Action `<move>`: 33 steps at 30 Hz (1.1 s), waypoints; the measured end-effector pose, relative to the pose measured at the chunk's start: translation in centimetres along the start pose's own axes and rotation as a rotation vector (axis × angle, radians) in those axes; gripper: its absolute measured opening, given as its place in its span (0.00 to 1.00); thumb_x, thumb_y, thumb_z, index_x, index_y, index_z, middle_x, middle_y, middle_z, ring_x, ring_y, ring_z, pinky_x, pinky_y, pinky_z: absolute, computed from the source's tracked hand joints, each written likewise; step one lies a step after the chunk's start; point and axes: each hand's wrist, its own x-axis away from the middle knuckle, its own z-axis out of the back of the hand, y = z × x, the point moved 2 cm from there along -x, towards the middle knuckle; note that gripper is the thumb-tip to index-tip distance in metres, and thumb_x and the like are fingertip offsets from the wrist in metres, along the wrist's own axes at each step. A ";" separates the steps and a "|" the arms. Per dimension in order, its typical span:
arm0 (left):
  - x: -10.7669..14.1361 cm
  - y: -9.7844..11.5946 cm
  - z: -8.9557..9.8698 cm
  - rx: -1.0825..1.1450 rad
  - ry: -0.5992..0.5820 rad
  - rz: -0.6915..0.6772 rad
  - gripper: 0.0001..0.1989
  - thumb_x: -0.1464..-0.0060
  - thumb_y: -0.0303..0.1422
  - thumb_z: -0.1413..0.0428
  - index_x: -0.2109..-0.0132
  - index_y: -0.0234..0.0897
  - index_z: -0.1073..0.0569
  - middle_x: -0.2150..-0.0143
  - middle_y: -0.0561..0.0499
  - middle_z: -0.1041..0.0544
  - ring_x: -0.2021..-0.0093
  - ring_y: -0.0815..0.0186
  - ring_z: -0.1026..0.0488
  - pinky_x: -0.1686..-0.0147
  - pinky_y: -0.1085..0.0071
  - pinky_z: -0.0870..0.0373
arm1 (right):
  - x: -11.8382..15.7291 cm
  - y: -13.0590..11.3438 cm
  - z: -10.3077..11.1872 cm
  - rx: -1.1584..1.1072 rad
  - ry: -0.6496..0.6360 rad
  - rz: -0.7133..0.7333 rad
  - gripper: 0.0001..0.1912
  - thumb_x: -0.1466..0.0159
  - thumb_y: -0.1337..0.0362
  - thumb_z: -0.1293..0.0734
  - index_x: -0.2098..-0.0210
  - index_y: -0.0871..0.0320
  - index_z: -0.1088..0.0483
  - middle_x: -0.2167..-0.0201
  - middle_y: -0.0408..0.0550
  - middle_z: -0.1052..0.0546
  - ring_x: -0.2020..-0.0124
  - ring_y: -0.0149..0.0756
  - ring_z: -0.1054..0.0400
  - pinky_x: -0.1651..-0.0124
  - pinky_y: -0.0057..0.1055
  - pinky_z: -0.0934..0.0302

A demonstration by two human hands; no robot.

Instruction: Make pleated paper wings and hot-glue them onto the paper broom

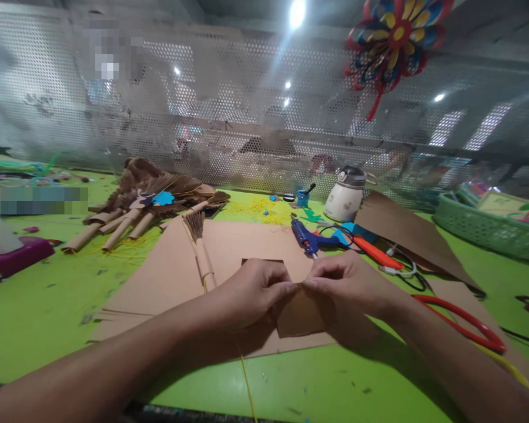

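My left hand and my right hand meet at the thumbs over brown paper sheets. Both pinch the upper edge of a small brown paper piece, whose lower part hangs below my fingers. Another dark-edged paper piece shows just behind my left fingers. Left of my left hand lies a rolled paper handle with a pleated brush-like top, with a yellow string near it. A blue glue gun rests beyond my right hand, its nozzle close to my fingers.
Several pleated brown paper bundles lie at the back left. A white bottle, an orange-red tool, cables and red scissor-like handles are on the right. A green basket stands at the far right, before a perforated metal screen.
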 end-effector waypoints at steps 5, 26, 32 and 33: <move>-0.1 0.3 0.2 -0.040 0.028 -0.029 0.12 0.47 0.39 0.49 0.70 0.34 0.33 0.83 0.56 0.33 0.82 0.73 0.37 0.83 0.77 0.43 | -0.1 0.4 0.0 0.001 0.009 0.048 0.10 0.46 0.63 0.33 0.80 0.61 0.28 0.80 0.43 0.29 0.76 0.29 0.39 0.72 0.27 0.45; 0.2 1.8 0.7 -0.022 -0.076 0.106 0.09 0.48 0.34 0.49 0.72 0.34 0.34 0.81 0.56 0.32 0.82 0.72 0.34 0.82 0.77 0.40 | -0.2 0.8 -1.2 -0.043 0.001 -0.003 0.10 0.46 0.62 0.33 0.79 0.61 0.28 0.81 0.43 0.31 0.77 0.28 0.41 0.74 0.26 0.46; -0.1 1.5 0.7 -0.083 -0.029 0.060 0.16 0.49 0.43 0.47 0.74 0.33 0.32 0.82 0.56 0.33 0.83 0.75 0.39 0.82 0.77 0.44 | -0.3 1.4 -1.4 -0.037 -0.040 -0.013 0.11 0.44 0.60 0.35 0.78 0.60 0.29 0.81 0.41 0.32 0.77 0.28 0.42 0.75 0.25 0.48; -0.2 1.3 0.7 -0.080 -0.029 0.038 0.16 0.49 0.42 0.47 0.75 0.33 0.33 0.83 0.56 0.34 0.83 0.75 0.39 0.82 0.78 0.44 | -0.4 1.5 -1.5 -0.051 -0.044 -0.024 0.11 0.44 0.60 0.35 0.78 0.60 0.29 0.81 0.41 0.33 0.77 0.28 0.43 0.75 0.25 0.48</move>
